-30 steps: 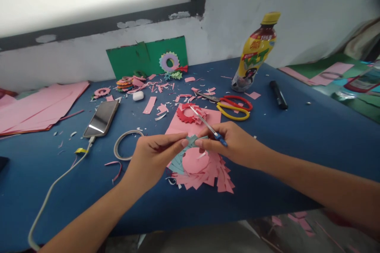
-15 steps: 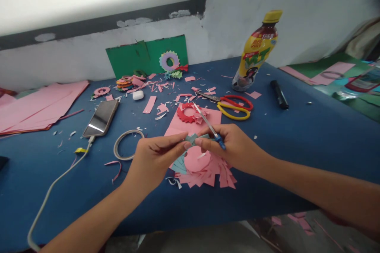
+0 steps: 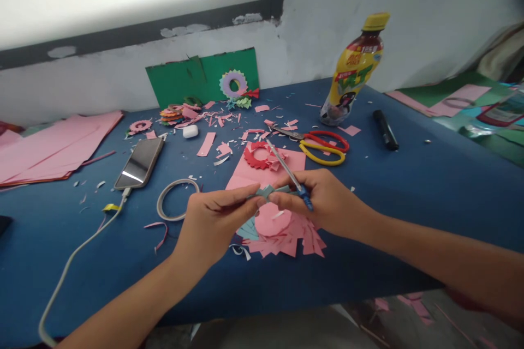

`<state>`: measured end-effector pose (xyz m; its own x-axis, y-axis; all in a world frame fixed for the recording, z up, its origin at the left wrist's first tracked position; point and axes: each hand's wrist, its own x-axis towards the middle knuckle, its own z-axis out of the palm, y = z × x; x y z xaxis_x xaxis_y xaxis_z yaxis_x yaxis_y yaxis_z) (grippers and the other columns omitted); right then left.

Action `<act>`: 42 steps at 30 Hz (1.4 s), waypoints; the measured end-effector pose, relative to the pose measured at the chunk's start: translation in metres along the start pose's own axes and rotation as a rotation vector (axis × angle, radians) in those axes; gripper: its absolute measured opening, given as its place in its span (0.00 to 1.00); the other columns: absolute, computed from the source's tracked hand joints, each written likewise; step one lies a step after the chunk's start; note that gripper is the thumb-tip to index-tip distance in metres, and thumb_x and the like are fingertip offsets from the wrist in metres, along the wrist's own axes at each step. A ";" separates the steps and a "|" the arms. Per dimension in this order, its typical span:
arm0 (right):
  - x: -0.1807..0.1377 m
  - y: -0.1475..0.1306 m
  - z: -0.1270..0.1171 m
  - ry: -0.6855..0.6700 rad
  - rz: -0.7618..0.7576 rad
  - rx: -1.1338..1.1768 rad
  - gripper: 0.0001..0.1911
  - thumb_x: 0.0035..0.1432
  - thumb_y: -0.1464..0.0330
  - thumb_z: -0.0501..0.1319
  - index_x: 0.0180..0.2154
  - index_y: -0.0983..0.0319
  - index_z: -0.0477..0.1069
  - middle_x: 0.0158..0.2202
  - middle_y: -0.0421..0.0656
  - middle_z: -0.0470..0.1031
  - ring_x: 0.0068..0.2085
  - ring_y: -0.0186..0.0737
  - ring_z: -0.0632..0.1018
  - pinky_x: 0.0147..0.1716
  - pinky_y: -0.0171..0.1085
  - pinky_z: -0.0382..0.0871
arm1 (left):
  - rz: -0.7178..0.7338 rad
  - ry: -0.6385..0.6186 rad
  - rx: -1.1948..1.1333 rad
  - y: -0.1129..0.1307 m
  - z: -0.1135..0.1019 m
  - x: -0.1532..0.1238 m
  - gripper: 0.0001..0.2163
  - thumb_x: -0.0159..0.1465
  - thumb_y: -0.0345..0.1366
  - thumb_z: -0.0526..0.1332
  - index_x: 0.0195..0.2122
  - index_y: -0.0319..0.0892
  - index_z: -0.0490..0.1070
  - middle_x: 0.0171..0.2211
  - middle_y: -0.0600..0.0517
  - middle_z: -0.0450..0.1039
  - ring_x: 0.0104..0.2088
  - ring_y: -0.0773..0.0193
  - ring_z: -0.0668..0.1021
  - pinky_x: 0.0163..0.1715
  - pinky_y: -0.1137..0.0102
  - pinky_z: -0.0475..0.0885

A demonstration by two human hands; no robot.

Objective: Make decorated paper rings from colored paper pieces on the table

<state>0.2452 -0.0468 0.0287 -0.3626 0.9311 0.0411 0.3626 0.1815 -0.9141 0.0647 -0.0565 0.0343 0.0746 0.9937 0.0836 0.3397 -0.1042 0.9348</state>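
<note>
Between both hands is a folded blue-green paper strip [image 3: 268, 191]. My left hand [image 3: 216, 212] pinches its left end between thumb and forefinger. My right hand [image 3: 323, 199] pinches the other end and also keeps a clear pen [image 3: 289, 172] with a blue tip end tucked across its fingers. Below the fingertips lies a wreath of pink paper strips [image 3: 282, 242] around a pink disc [image 3: 273, 221], with some light blue strips [image 3: 248, 229] on its left, partly hidden by my left hand. A red paper ring [image 3: 256, 158] rests just behind on a pink sheet [image 3: 239, 172].
Scissors [image 3: 323, 147] with red and yellow handles lie behind my right hand, near a drink bottle [image 3: 350, 73] and a black marker [image 3: 385, 130]. Left are a tape roll [image 3: 161, 202], a phone [image 3: 140, 162] on a white cable [image 3: 77, 251], and pink sheets [image 3: 73, 142]. Paper scraps litter the table.
The folded strip has turned slightly and looks flatter between my fingertips. Both hands have shifted only a little, and the pen has moved slightly with my right hand.
</note>
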 end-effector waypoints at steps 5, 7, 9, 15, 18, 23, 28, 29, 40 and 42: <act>0.001 0.000 -0.003 -0.025 -0.010 -0.035 0.14 0.51 0.59 0.61 0.30 0.64 0.74 0.22 0.39 0.69 0.22 0.29 0.65 0.20 0.30 0.60 | 0.038 -0.005 0.000 -0.002 0.001 -0.001 0.09 0.49 0.32 0.66 0.32 0.44 0.78 0.29 0.54 0.79 0.25 0.63 0.79 0.24 0.75 0.77; 0.001 0.000 -0.002 -0.026 -0.004 -0.023 0.14 0.50 0.59 0.61 0.30 0.65 0.73 0.22 0.38 0.69 0.22 0.29 0.65 0.20 0.29 0.60 | 0.043 -0.005 -0.010 -0.002 0.002 -0.001 0.09 0.49 0.32 0.66 0.32 0.44 0.78 0.28 0.54 0.79 0.24 0.63 0.79 0.23 0.76 0.76; 0.001 0.000 -0.002 -0.038 0.006 0.006 0.14 0.50 0.59 0.62 0.31 0.65 0.73 0.22 0.38 0.70 0.22 0.29 0.66 0.21 0.29 0.60 | 0.049 -0.009 -0.025 -0.001 0.003 -0.001 0.09 0.49 0.32 0.66 0.32 0.43 0.78 0.27 0.54 0.79 0.24 0.64 0.79 0.23 0.76 0.76; 0.001 -0.004 -0.005 -0.060 -0.007 0.057 0.12 0.50 0.61 0.63 0.31 0.64 0.74 0.23 0.39 0.73 0.24 0.31 0.70 0.22 0.29 0.63 | 0.080 -0.008 -0.021 0.001 0.000 -0.001 0.08 0.50 0.32 0.66 0.32 0.45 0.78 0.27 0.55 0.79 0.25 0.64 0.79 0.22 0.78 0.76; 0.001 -0.005 -0.009 -0.014 -0.041 0.003 0.11 0.51 0.60 0.62 0.29 0.62 0.75 0.23 0.38 0.73 0.24 0.31 0.71 0.21 0.30 0.62 | 0.095 -0.001 -0.013 0.003 -0.002 -0.001 0.07 0.51 0.34 0.66 0.33 0.45 0.78 0.30 0.54 0.79 0.30 0.62 0.80 0.25 0.76 0.77; -0.002 -0.005 -0.010 0.062 -0.074 -0.103 0.11 0.51 0.60 0.62 0.28 0.61 0.76 0.21 0.38 0.72 0.20 0.30 0.68 0.18 0.30 0.59 | 0.084 0.022 -0.015 0.003 -0.002 -0.002 0.08 0.50 0.33 0.67 0.33 0.45 0.78 0.30 0.55 0.78 0.29 0.61 0.80 0.26 0.76 0.77; -0.003 -0.006 -0.007 0.104 -0.112 -0.088 0.09 0.51 0.61 0.62 0.28 0.60 0.76 0.24 0.39 0.75 0.23 0.32 0.71 0.21 0.31 0.61 | 0.089 0.039 -0.041 0.003 0.001 -0.003 0.08 0.48 0.31 0.67 0.31 0.45 0.78 0.28 0.56 0.78 0.25 0.64 0.80 0.25 0.79 0.77; -0.003 -0.006 -0.007 0.106 -0.119 -0.081 0.09 0.51 0.61 0.62 0.28 0.60 0.76 0.24 0.38 0.75 0.23 0.31 0.71 0.21 0.30 0.61 | 0.090 0.044 -0.042 0.003 0.001 -0.003 0.08 0.48 0.31 0.67 0.31 0.45 0.78 0.28 0.56 0.78 0.25 0.64 0.80 0.25 0.79 0.77; -0.003 -0.007 -0.005 0.082 -0.152 -0.100 0.11 0.54 0.60 0.60 0.29 0.60 0.75 0.23 0.39 0.74 0.22 0.32 0.72 0.20 0.32 0.61 | 0.181 0.043 0.045 0.001 -0.001 -0.005 0.08 0.50 0.31 0.66 0.33 0.43 0.78 0.27 0.55 0.79 0.24 0.65 0.80 0.22 0.78 0.76; -0.005 -0.005 -0.005 0.122 -0.261 -0.149 0.08 0.55 0.63 0.59 0.30 0.59 0.75 0.23 0.38 0.75 0.22 0.31 0.72 0.20 0.31 0.62 | 0.289 0.031 0.107 0.001 -0.004 -0.006 0.08 0.51 0.30 0.66 0.33 0.43 0.78 0.27 0.55 0.79 0.24 0.66 0.80 0.22 0.78 0.76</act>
<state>0.2493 -0.0508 0.0347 -0.3579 0.8761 0.3229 0.3955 0.4555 -0.7976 0.0606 -0.0624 0.0357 0.1543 0.9229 0.3527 0.4052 -0.3847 0.8294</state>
